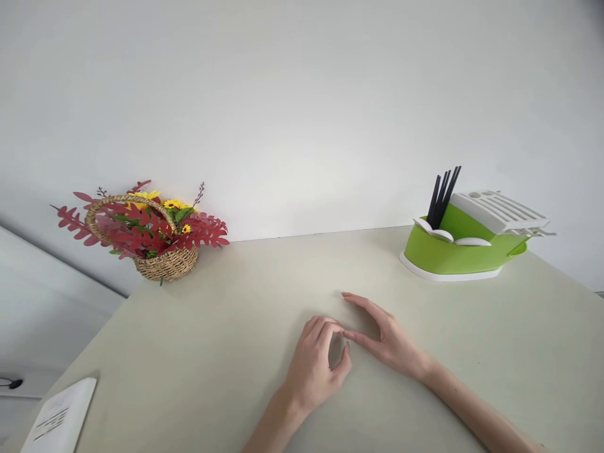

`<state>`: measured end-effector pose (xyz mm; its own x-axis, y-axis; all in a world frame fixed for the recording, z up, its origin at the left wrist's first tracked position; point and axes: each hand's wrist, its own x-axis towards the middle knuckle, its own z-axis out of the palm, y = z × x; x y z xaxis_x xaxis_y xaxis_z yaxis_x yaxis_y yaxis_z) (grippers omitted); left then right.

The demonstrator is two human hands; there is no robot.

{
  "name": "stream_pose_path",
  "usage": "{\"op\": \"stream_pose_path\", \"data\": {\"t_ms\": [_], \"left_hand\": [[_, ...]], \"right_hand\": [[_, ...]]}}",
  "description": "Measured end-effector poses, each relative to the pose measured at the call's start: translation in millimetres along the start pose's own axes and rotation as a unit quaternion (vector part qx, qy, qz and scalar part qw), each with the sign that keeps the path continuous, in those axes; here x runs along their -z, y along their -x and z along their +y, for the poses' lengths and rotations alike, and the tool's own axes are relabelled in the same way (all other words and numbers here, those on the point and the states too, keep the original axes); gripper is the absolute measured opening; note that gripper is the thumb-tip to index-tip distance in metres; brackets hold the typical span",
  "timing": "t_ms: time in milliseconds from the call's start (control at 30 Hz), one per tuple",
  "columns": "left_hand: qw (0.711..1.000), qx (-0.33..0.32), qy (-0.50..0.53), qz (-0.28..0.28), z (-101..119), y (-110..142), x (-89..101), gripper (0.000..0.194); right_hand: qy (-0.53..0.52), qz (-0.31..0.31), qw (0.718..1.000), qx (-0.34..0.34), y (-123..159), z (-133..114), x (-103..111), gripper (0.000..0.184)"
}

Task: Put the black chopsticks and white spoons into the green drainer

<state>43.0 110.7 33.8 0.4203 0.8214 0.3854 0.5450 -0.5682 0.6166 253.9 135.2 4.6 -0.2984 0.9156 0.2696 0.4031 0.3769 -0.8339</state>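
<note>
My left hand (317, 361) hovers over or rests on the table (207, 358) near the front middle. Its fingers are bent, and a gap shows between thumb and index finger with nothing in it. My right hand (384, 335) is beside it, thumb and forefinger spread wide in a C shape. The right thumb tip meets the left index fingertip, or overlaps it in this view. I see no object in either hand. The right hand's other fingers are mostly hidden behind the forefinger and palm.
A wicker basket (167, 264) of red leaves and yellow flowers stands back left. At the back right is a green and white utensil holder (457, 255) with black chopsticks (443, 198). A white printed object (61, 415) lies near the front-left edge. A white wall (302, 113) borders the back.
</note>
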Motion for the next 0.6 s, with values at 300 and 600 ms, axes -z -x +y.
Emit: {"op": "stream_pose_path", "data": {"t_ms": [300, 600], "left_hand": [[1.000, -0.020, -0.016, -0.001, 3.0, 1.7, 0.1, 0.026], [0.999, 0.011, -0.034, 0.004, -1.5, 3.6, -3.9, 0.021]], "right_hand": [[-0.026, -0.036, 0.999, -0.015, 1.0, -1.9, 5.2, 0.060], [-0.015, -0.036, 0.999, -0.012, 1.7, -0.5, 6.0, 0.058]]}}
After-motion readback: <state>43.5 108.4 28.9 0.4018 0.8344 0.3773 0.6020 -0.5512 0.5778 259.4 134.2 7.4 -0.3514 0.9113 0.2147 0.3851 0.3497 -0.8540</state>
